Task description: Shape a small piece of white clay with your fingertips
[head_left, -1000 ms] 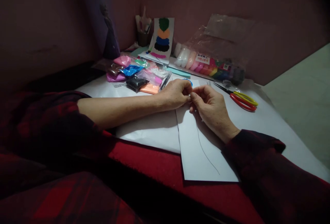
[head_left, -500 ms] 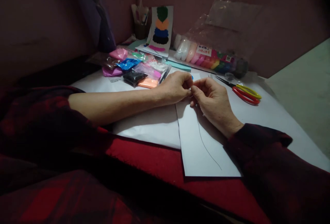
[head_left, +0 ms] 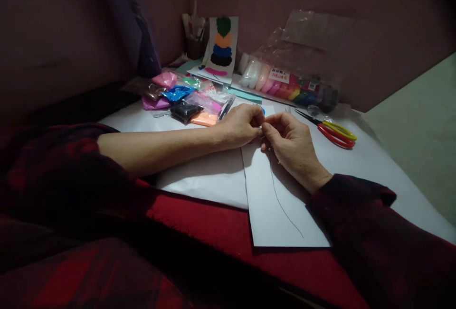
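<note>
My left hand [head_left: 239, 125] and my right hand [head_left: 289, 142] meet fingertip to fingertip, both closed in a pinch. Whatever lies between the fingers is too small and too covered to make out. Beneath them lies a white sheet of paper [head_left: 285, 223] with a thin curved line drawn down it. A bit of blue [head_left: 263, 110] shows just behind the fingers, mostly hidden. To the right of my right hand lie scissors [head_left: 335, 133] with one red and one yellow handle, their blades pointing left.
Several clay packets [head_left: 185, 109] in pink, blue, black and orange lie left of my hands. A picture card [head_left: 230, 67] leans at the back beside a cup of tools [head_left: 194, 45]. A clear bag of coloured clay [head_left: 281, 81] rests against the wall. Red cloth [head_left: 213, 223] borders the near side.
The whole view has shifted a little, so everything sits slightly lower. My hands keep the same pinch over the paper, with hardly any motion of their own.
</note>
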Tool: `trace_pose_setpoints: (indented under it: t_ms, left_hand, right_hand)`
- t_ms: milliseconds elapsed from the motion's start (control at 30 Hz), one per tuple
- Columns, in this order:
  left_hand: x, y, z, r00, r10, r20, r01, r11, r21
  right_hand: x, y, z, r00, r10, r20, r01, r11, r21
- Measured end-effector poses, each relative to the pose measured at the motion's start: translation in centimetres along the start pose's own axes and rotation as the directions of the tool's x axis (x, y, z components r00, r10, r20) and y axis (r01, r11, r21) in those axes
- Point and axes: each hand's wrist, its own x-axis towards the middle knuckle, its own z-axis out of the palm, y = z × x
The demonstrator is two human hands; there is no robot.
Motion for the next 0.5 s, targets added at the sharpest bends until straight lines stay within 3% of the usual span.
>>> trace_pose_setpoints:
  t_ms: [267, 500]
  left_hand:
    - [-0.05, -0.20, 0.09, 0.999, -0.040, 0.011, 0.042, 0.990, -0.135]
    - [-0.11, 0.03, 0.07, 0.985, -0.174, 0.018, 0.170, 0.921, -0.350]
  right_hand:
    - [-0.09, 0.07, 0.09, 0.999, 0.034, -0.006, -0.033, 0.995, 0.094]
    - [-0.15, -0.80, 0.20, 0.987, 0.150, -0.049, -0.137, 0.970, 0.201]
